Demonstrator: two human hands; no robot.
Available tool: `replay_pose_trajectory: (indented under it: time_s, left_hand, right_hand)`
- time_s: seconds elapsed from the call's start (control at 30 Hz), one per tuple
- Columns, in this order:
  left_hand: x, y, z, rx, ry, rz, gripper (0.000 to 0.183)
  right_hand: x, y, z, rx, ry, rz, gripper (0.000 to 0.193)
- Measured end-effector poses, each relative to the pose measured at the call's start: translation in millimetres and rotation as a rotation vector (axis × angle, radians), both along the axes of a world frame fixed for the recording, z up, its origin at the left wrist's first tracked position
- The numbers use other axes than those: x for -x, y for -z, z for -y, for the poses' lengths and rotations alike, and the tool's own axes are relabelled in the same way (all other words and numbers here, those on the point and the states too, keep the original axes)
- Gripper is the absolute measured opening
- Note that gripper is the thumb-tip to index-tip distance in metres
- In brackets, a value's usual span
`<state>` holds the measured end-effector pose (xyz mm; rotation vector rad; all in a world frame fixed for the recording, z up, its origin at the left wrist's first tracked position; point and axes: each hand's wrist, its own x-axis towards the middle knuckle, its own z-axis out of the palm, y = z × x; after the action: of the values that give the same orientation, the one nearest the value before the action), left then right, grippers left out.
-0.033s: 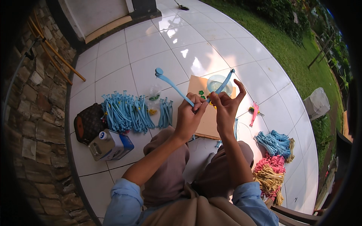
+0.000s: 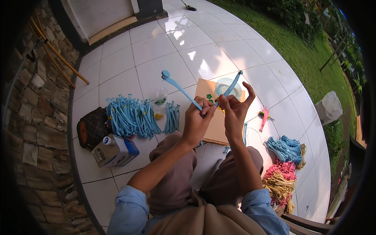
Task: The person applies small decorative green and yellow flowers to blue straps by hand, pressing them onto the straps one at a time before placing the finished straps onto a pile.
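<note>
A light blue strap with a round disc at its far left end runs down into my left hand, whose fingers are closed round it. My right hand pinches another blue length, which slants up to a small dark tip; its ring and little fingers are hidden, and one finger is raised. Whether both lengths are one bent strap cannot be told, since the fingers cover the middle. The fingertips of both hands almost meet. Beneath them lies a tan board bearing green flower-shaped pieces and a clear bowl.
To the left lie a large heap of blue straps, a smaller bundle, a brown pouch and a metal can. On the right are a pink piece, blue bundles and pink and tan bundles.
</note>
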<state>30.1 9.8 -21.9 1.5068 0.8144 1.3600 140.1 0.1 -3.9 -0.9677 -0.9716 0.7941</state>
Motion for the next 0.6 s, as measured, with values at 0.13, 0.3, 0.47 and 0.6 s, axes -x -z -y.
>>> replay_pose_trajectory:
  time_s: [0.13,0.3,0.47,0.6]
  left_hand:
    - [7,5,1,0.008,-0.063,-0.006,0.031]
    - [39,2,-3,0.149,-0.071,0.069,0.031]
    - [78,-2,-5,0.202,-0.018,0.063,0.028]
    - [113,-8,-2,0.085,-0.101,-0.454,0.049]
  right_hand:
    - [-9,-3,-7,0.037,-0.054,0.065,0.062]
    - [4,-9,-18,0.084,-0.142,-0.08,0.07]
    - [26,-21,-40,0.04,-0.183,0.001,0.078]
    - [49,-23,-51,0.009,-0.21,0.002,0.074]
